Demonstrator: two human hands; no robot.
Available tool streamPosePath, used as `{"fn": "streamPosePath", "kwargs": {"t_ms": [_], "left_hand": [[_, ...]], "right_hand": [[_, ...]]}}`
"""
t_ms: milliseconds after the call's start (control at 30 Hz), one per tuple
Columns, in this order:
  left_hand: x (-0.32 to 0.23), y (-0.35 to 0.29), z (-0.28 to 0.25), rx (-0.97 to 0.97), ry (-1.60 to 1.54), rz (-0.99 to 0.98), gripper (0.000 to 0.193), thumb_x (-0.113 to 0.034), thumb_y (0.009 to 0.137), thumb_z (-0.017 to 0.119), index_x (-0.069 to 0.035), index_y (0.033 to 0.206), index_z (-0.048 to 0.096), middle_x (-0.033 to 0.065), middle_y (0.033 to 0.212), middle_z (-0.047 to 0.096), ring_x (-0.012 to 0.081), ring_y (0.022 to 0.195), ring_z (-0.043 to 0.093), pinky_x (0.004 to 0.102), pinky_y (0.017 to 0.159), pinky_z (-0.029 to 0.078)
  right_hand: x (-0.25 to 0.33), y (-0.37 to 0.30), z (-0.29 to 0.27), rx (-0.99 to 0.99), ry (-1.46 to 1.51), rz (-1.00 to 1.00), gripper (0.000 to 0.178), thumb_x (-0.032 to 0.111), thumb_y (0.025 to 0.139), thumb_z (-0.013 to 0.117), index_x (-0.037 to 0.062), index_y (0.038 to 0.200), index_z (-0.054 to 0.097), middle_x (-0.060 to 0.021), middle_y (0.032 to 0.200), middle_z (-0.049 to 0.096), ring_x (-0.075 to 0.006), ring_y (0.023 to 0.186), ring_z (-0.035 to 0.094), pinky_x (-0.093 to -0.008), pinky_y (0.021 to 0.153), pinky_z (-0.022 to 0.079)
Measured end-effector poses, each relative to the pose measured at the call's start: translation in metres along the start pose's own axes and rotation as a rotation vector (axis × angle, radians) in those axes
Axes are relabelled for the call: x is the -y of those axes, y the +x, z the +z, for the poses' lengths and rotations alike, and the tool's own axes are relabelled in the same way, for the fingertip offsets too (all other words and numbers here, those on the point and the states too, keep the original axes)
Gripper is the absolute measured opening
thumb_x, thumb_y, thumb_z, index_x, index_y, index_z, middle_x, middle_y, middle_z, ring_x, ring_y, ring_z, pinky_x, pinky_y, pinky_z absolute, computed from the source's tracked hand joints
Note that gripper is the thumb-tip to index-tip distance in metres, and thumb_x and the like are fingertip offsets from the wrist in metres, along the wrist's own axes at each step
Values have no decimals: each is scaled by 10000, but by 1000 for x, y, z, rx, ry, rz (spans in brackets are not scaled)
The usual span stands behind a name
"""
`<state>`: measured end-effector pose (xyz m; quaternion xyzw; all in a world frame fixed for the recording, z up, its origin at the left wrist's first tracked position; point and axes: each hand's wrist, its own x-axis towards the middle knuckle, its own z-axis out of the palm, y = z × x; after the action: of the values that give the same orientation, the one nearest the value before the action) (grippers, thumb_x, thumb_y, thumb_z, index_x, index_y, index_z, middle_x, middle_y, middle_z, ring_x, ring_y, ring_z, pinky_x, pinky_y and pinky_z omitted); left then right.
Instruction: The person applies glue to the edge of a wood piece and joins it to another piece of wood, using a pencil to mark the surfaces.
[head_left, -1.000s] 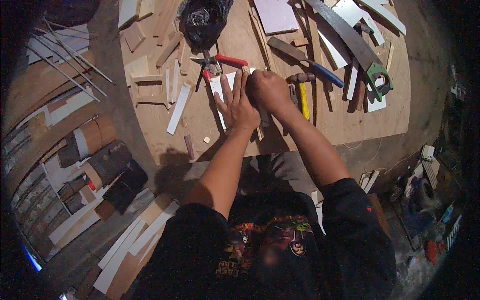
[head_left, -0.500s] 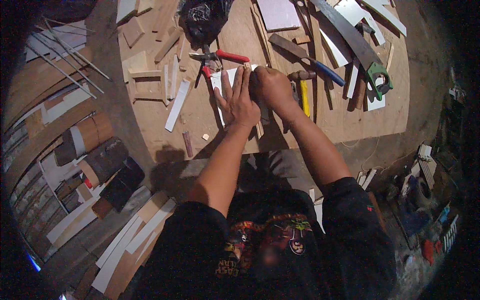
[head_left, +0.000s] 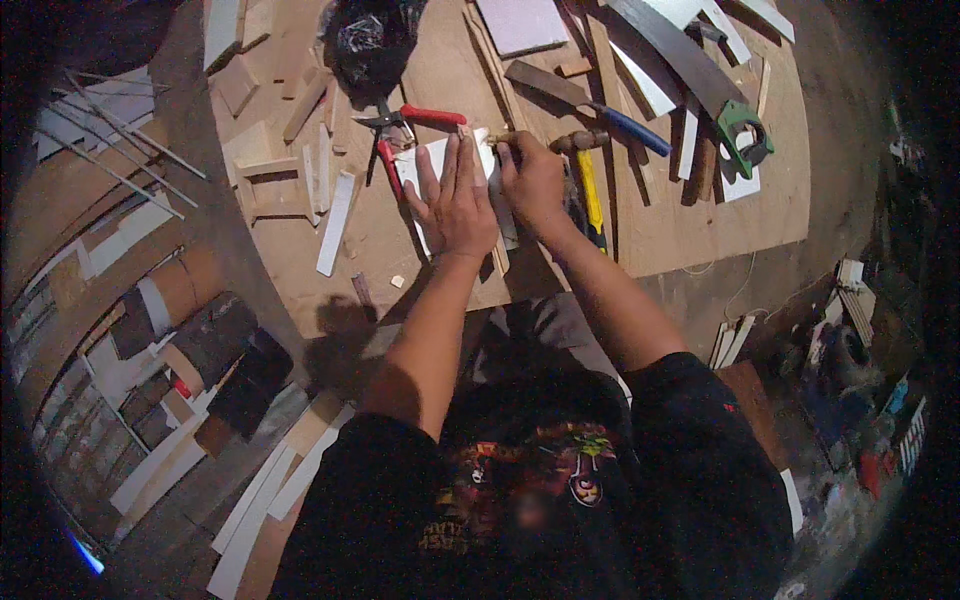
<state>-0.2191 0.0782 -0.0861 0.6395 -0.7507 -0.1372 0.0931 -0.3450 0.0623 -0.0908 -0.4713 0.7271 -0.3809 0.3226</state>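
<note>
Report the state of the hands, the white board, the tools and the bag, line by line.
Left hand: flat, fingers extended, over the white board
White board: lying flat, partly covered
Right hand: fingers curled, any grip unclear
Red-handled pliers: handles spread open, unheld
Yellow-handled hammer: lying down, unheld
Blue-handled tool: lying down, unheld
Green-handled saw: lying down, unheld
Black plastic bag: crumpled

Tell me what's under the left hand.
A flat white piece shows out from under the left hand, on its left side. Whatever lies directly beneath the hand is covered and cannot be seen.
</note>
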Motion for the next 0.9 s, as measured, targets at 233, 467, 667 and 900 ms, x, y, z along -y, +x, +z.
{"fn": "streamPosePath", "kwargs": {"t_ms": [233,467,667,900], "left_hand": [[-2,2,-2,49,81,32,567,-320,1057,328,-187,1608,299,23,1647,342,404,1548,127,702,1153,82],[0,2,1,31,50,33,570,-326,1044,320,-170,1592,343,8,1654,328,388,1560,107,694,1156,54],[0,5,-1,44,79,31,574,-318,1034,340,-152,1584,347,25,1651,329,404,1556,114,708,1151,71],[-3,20,-6,37,39,38,579,-236,1009,405,-132,1576,353,29,1654,319,397,1557,106,702,1162,65]], "right_hand": [[-2,-1,3,-60,67,-1,145,66,847,659,37,973,724,-200,917,722,-383,858,714,-446,776,564],[-7,1,5,-61,91,-45,205,44,789,648,44,976,732,-198,916,722,-375,845,715,-452,780,564],[-1,2,8,-66,49,-25,212,54,799,623,51,973,744,-199,893,719,-393,831,705,-462,780,560],[4,18,13,-107,-26,-44,169,67,804,631,51,933,739,-201,888,721,-392,818,703,-476,752,552]]}}
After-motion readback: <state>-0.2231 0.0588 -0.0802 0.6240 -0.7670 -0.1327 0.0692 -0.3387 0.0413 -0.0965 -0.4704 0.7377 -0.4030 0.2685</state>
